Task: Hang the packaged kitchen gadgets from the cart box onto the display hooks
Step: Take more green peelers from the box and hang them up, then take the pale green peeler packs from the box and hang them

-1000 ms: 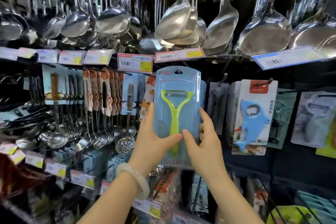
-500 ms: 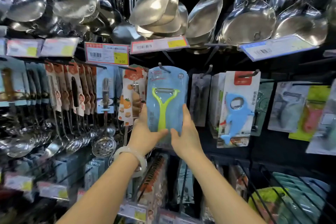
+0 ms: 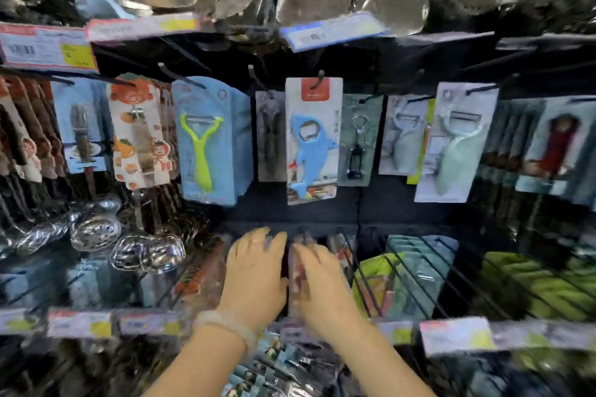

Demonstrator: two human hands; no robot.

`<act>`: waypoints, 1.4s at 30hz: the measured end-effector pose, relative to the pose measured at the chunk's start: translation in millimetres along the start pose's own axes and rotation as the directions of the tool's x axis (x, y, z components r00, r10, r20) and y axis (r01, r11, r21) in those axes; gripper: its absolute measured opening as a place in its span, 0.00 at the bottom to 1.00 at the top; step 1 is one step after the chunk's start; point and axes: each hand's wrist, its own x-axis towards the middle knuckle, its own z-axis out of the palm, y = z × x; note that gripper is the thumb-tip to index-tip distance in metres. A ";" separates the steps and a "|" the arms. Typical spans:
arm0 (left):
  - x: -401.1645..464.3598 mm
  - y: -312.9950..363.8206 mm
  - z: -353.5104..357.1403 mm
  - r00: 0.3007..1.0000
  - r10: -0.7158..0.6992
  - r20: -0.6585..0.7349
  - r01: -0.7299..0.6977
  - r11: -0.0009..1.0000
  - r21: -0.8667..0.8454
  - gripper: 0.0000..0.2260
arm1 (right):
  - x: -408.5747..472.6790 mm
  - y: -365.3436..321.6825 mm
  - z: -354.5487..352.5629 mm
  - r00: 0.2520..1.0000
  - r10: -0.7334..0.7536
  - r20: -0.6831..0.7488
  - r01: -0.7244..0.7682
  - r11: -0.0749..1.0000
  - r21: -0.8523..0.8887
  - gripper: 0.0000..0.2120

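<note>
While my left hand (image 3: 256, 271) and right hand (image 3: 322, 280) hang released, grasping nothing, below the green peeler pack (image 3: 211, 142), it could slip its hook (image 3: 180, 77) if barely seated.

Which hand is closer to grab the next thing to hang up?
Hard to say. The left hand and right hand hang side by side below the green peeler pack, both open and empty. No cart box shows, so neither looks better placed.

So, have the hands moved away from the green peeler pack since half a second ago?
Yes. Both the left hand and right hand dropped below the green peeler pack, which hangs on its hook.
</note>
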 end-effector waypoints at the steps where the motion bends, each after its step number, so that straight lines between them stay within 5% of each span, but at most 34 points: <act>1: -5.7 18.2 5.6 0.999 0.039 0.007 -0.039 0.999 -0.021 0.29 | -15.4 12.3 -8.1 1.000 0.024 -0.010 -0.024 0.999 -0.042 0.29; 7: -49.1 137.7 48.1 0.943 0.326 0.065 -0.321 0.943 -0.083 0.30 | -122.7 99.4 -52.3 0.981 0.163 -0.105 -0.180 0.968 -0.176 0.29; 12: -107.7 251.8 75.7 0.846 0.451 0.286 -0.425 0.893 -0.152 0.25 | -236.3 164.9 -81.8 0.917 0.381 -0.119 -0.399 0.868 -0.295 0.30; 17: -177.7 343.9 119.6 0.660 0.534 0.528 -0.520 0.832 -0.192 0.26 | -360.3 213.0 -109.5 0.781 0.623 -0.043 -0.597 0.723 -0.348 0.30; 25: -274.9 459.3 158.3 0.432 0.614 0.660 -0.614 0.737 -0.284 0.27 | -518.4 256.2 -132.6 0.540 0.842 0.002 -0.800 0.514 -0.311 0.26; 42: -240.6 587.0 260.8 0.208 0.678 0.705 -0.708 0.601 -0.369 0.25 | -544.1 390.6 -173.3 0.334 0.942 0.039 -0.908 0.332 -0.254 0.25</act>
